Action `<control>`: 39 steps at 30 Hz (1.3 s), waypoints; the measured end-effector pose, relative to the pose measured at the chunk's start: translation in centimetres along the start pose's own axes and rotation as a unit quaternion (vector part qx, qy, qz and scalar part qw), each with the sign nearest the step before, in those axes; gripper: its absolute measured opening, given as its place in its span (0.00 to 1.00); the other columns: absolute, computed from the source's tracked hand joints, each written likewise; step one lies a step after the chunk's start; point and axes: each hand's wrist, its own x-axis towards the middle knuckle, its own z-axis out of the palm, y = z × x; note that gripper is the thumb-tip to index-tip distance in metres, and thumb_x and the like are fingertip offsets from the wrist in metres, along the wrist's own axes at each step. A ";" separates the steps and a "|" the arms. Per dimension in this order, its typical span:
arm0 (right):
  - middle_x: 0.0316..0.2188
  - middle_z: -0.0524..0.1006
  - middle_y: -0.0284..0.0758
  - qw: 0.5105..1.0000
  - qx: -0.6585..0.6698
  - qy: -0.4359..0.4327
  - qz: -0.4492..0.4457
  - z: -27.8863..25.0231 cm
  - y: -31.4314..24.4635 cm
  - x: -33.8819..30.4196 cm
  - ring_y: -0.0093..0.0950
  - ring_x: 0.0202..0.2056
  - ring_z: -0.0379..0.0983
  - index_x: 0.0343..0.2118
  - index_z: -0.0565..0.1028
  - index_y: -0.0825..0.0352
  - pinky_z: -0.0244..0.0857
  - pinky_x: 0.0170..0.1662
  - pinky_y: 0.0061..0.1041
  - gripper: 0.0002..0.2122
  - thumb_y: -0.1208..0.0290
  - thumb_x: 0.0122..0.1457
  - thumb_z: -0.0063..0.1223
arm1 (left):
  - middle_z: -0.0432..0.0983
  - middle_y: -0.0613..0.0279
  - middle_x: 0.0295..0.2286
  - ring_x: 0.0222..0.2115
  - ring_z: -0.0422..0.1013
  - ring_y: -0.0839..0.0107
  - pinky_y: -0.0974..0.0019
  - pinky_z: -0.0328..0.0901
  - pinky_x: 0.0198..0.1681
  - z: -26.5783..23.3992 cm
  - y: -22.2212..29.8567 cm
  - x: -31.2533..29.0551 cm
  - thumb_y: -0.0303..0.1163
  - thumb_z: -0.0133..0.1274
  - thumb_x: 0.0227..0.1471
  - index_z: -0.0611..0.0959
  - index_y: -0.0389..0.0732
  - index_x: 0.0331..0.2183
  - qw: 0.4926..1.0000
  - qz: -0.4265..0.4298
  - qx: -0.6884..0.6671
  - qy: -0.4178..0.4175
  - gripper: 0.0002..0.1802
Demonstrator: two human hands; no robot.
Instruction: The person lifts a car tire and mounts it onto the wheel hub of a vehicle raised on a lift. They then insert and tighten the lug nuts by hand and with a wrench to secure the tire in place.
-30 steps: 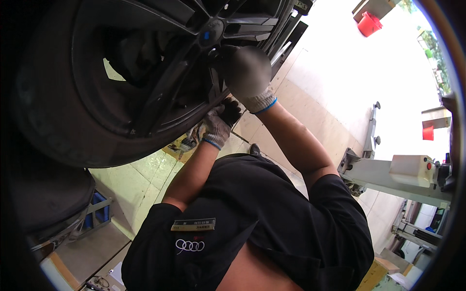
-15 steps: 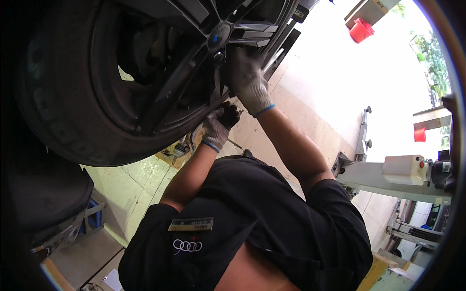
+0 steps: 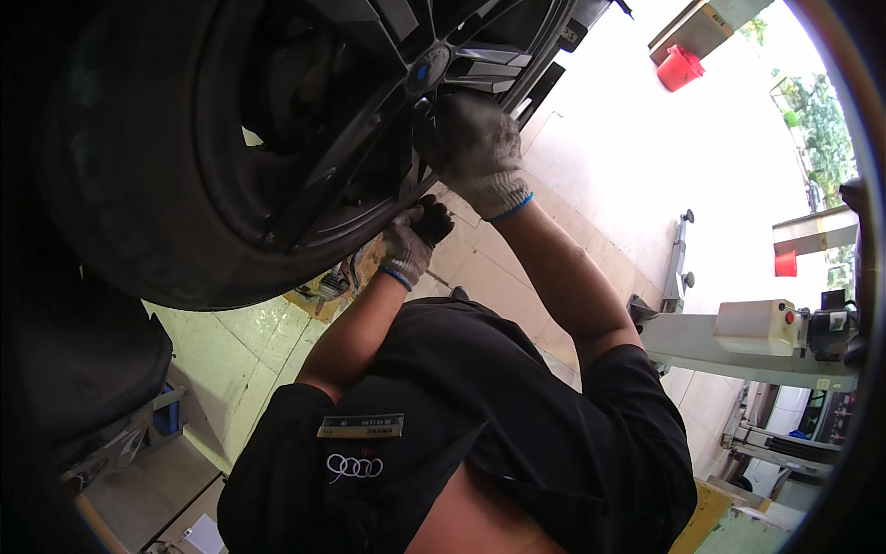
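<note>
A large wheel with a black tyre and dark spokes fills the upper left. My right hand, in a grey-white knit glove with a dark palm and blue cuff, is at the spokes just below the blue-marked centre cap. Its fingers curl in beside the bolt area; motion blur and the hand itself hide what they hold. Lower down, my left hand, gloved alike, is at the tyre's lower right edge. Its dark fingers are bent together, and anything in them is hidden.
Behind my left hand, metal parts lie on a yellowish board on the tiled floor. A lift arm and a white box on a grey beam stand at right. A red bucket is at the far upper right.
The view has shifted slightly. My right hand has turned and closed in over the bolt area, covering the shiny bolt seen before. My left hand stays by the tyre edge.
</note>
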 end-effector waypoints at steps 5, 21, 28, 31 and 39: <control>0.33 0.80 0.42 0.860 0.342 -0.080 0.371 1.5 -0.9 0.9 0.40 0.33 0.80 0.42 0.76 0.68 0.75 0.35 0.36 0.14 0.65 0.59 0.63 | 0.82 0.58 0.31 0.31 0.79 0.60 0.53 0.76 0.39 -0.1 0.0 0.1 0.32 0.47 0.57 0.84 0.41 0.41 1.000 -0.016 -0.017 0.012 0.14; 0.34 0.81 0.40 0.994 -0.087 0.038 -0.056 0.3 0.7 -0.3 0.41 0.34 0.79 0.45 0.79 0.64 0.74 0.35 0.35 0.14 0.67 0.56 0.63 | 0.82 0.49 0.35 0.34 0.80 0.54 0.52 0.78 0.41 0.0 0.4 0.0 0.31 0.44 0.62 0.81 0.35 0.45 0.999 -0.020 0.000 0.027 0.16; 0.25 0.79 0.36 0.974 0.133 0.007 0.181 1.9 -0.5 -0.3 0.31 0.27 0.79 0.43 0.78 0.67 0.73 0.29 0.30 0.11 0.66 0.61 0.59 | 0.83 0.50 0.37 0.37 0.81 0.53 0.51 0.78 0.45 -0.6 0.2 0.5 0.31 0.46 0.61 0.82 0.36 0.45 0.999 -0.018 -0.039 0.006 0.15; 0.25 0.79 0.36 0.945 0.234 -0.026 0.225 1.5 -0.6 -0.2 0.31 0.27 0.79 0.41 0.79 0.67 0.73 0.28 0.30 0.11 0.66 0.60 0.59 | 0.83 0.51 0.37 0.37 0.81 0.54 0.50 0.77 0.45 -0.5 0.2 0.5 0.30 0.47 0.60 0.82 0.36 0.44 0.999 -0.021 -0.046 -0.010 0.15; 0.23 0.78 0.34 0.980 -0.107 0.141 -0.095 0.0 -0.4 0.4 0.33 0.24 0.77 0.39 0.81 0.61 0.71 0.27 0.31 0.14 0.63 0.51 0.68 | 0.82 0.51 0.37 0.38 0.80 0.54 0.50 0.77 0.44 -0.5 0.2 0.4 0.30 0.48 0.58 0.82 0.35 0.44 1.000 -0.001 -0.020 -0.002 0.15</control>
